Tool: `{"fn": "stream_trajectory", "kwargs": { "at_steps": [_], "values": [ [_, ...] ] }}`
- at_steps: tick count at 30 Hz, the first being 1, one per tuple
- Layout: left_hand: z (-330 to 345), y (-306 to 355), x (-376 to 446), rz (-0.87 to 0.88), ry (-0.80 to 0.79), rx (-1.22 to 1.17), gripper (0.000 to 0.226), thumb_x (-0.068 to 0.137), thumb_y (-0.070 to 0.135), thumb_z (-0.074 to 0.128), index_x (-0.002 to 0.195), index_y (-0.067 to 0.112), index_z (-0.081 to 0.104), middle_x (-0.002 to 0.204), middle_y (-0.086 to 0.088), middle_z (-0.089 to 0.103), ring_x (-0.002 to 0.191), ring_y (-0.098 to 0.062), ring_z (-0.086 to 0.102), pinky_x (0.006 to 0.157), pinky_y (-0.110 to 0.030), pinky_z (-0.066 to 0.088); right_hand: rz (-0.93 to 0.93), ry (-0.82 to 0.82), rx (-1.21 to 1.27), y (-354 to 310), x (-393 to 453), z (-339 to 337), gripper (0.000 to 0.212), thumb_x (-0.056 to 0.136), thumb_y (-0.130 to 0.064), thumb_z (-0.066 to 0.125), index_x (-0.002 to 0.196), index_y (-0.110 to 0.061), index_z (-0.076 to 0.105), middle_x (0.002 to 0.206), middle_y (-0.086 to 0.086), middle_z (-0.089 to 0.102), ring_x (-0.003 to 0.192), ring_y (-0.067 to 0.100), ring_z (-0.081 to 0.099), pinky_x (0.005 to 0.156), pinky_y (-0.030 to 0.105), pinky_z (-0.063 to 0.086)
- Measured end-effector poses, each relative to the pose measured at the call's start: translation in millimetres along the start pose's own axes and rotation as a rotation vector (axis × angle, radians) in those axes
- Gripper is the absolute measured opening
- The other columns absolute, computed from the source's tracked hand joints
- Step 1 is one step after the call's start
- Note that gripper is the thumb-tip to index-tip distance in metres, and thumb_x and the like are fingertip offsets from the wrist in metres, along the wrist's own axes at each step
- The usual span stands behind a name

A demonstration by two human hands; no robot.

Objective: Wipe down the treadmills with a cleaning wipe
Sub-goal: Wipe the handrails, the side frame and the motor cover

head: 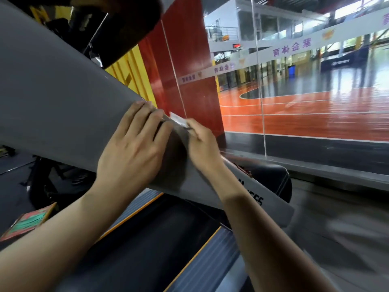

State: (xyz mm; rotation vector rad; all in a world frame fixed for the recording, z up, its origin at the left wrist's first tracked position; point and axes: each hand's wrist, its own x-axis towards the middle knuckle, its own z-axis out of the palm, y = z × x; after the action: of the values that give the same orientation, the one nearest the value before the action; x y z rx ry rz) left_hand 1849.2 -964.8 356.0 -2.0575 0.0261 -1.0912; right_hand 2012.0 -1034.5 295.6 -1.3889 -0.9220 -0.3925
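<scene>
A broad grey upright of the treadmill slants across the head view from upper left to lower right. My left hand lies flat on its near face, fingers straight and reaching to its far edge. My right hand is on the far edge, pinching a small white cleaning wipe against the upright; most of the wipe is hidden behind the edge and fingers. The black treadmill belt with orange-lined side rails runs below my arms.
A black motor cover sits at the upright's foot. A glass wall on the right looks onto an orange sports court. A red panel stands behind. A red-green packet lies at lower left. A dark console hangs above.
</scene>
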Motion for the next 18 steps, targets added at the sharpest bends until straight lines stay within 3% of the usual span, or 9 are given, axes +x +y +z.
{"fn": "stream_trajectory", "kwargs": {
  "at_steps": [4,8,10,11,13,14,16,18],
  "values": [
    [2.7,2.6,-2.3,0.012,-0.017,0.063,0.03,0.104,0.004,0.039,0.125,-0.003,0.06,0.136,-0.029,0.055,0.134,-0.047,0.047,0.123,-0.056,0.024,0.336,-0.004,-0.08,116.9,-28.7,-50.3,0.028,0.098,-0.011,0.041,0.089,-0.017,0.066,0.087,-0.005,0.069,0.084,0.015,0.064,0.078,0.039,0.05],
    [11.8,20.6,0.5,0.06,-0.081,0.08,0.034,0.106,0.006,0.037,0.132,-0.004,0.056,0.14,-0.028,0.053,0.136,-0.048,0.045,0.122,-0.056,0.025,0.467,-0.011,-0.111,135.1,-36.5,-67.3,0.033,0.1,-0.008,0.037,0.089,-0.022,0.064,0.088,-0.003,0.067,0.088,0.019,0.063,0.073,0.031,0.047],
    [15.3,27.6,2.0,0.08,-0.116,0.08,0.035,0.106,0.006,0.036,0.134,-0.004,0.055,0.141,-0.028,0.052,0.138,-0.047,0.044,0.122,-0.057,0.025,0.385,0.045,-0.039,108.5,-41.2,-53.2,0.03,0.1,-0.015,0.039,0.098,-0.019,0.069,0.094,-0.003,0.07,0.092,0.017,0.064,0.08,0.034,0.051],
    [16.1,29.0,1.7,0.075,-0.13,0.083,0.035,0.106,0.005,0.036,0.134,-0.004,0.054,0.141,-0.028,0.052,0.138,-0.047,0.043,0.122,-0.057,0.025,0.312,0.061,0.028,90.9,-46.1,-43.3,0.034,0.1,-0.015,0.039,0.11,-0.021,0.071,0.108,-0.004,0.072,0.104,0.013,0.064,0.091,0.033,0.05],
    [16.1,29.5,2.0,0.07,-0.133,0.094,0.036,0.104,0.003,0.038,0.135,-0.004,0.054,0.141,-0.028,0.052,0.138,-0.047,0.044,0.122,-0.057,0.025,0.154,0.065,0.114,65.5,-59.9,-25.3,0.048,0.102,-0.006,0.038,0.142,-0.025,0.056,0.146,-0.008,0.054,0.138,0.006,0.044,0.118,0.027,0.031],
    [15.6,29.4,2.1,0.072,-0.129,0.1,0.037,0.103,0.002,0.038,0.136,-0.004,0.054,0.141,-0.028,0.052,0.138,-0.047,0.044,0.122,-0.057,0.025,0.072,0.075,0.11,61.1,-66.1,-20.0,0.053,0.103,0.0,0.037,0.15,-0.023,0.044,0.155,-0.01,0.04,0.147,0.004,0.031,0.123,0.027,0.021],
    [14.8,28.9,2.3,0.079,-0.127,0.101,0.038,0.103,0.0,0.038,0.138,-0.004,0.054,0.142,-0.028,0.052,0.138,-0.047,0.044,0.122,-0.057,0.025,-0.046,0.113,0.046,76.7,-80.1,-13.3,0.06,0.101,0.007,0.037,0.155,-0.019,0.031,0.162,-0.009,0.028,0.152,0.007,0.019,0.126,0.038,0.017],
    [15.1,29.1,1.7,0.078,-0.129,0.095,0.038,0.104,0.0,0.039,0.139,-0.005,0.053,0.141,-0.029,0.052,0.139,-0.047,0.044,0.123,-0.057,0.025,0.001,0.238,-0.007,111.0,-97.5,-7.5,0.06,0.1,0.01,0.039,0.156,-0.011,0.03,0.164,-0.001,0.026,0.153,0.014,0.018,0.124,0.05,0.022]
  ]
}}
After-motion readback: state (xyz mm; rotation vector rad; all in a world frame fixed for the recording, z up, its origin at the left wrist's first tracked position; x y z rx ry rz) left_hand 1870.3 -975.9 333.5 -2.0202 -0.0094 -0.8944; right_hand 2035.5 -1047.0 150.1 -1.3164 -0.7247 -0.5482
